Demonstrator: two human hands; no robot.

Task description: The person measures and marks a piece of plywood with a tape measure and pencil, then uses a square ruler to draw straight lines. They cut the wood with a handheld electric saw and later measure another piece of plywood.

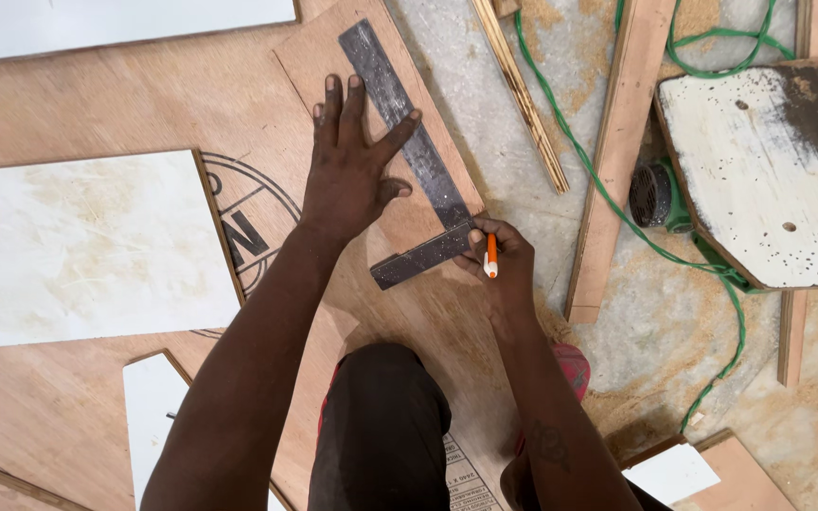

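Two hands working on the floor. Left hand [350, 168] lying flat, fingers spread wide, grip released, pressing down on a small plywood piece [333, 66] and touching the long arm of a dark metal square [409, 142] with the thumb. Right hand [496, 257] staying just beside the left one, grip clenched around an orange and white marker [491, 255], tip pointing down at the wood. Short arm of the metal square sitting right against that grip, touching the fingers. Big plywood sheet [144, 104] spreading out under both hands. White board [78, 246] lying on the far side of the left grip, well apart from it. Thin wooden strip [521, 95] and wide plank [613, 161] lying past the right grip on the dusty floor [674, 322], with a green cord [636, 227] winding between them. Green power tool [660, 197] sitting further out, under a white spotted board [769, 170].
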